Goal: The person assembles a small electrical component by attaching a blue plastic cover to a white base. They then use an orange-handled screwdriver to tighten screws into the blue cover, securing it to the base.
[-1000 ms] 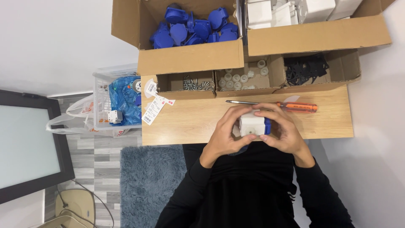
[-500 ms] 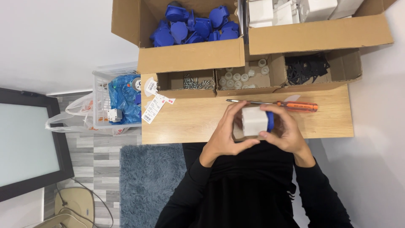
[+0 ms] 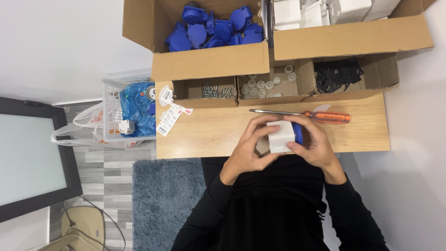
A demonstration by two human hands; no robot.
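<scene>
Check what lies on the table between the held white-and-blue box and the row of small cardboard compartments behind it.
In the head view, an orange-handled screwdriver lies there, shaft pointing left, just beyond the white-and-blue box; past it, bare wooden table up to the compartments.

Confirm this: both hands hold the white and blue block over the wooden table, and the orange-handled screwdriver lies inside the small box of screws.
Not quite. In the head view, the left hand and right hand do hold the white and blue block over the wooden table, but the orange-handled screwdriver lies on the tabletop, in front of the small box of screws, not inside it.
</scene>
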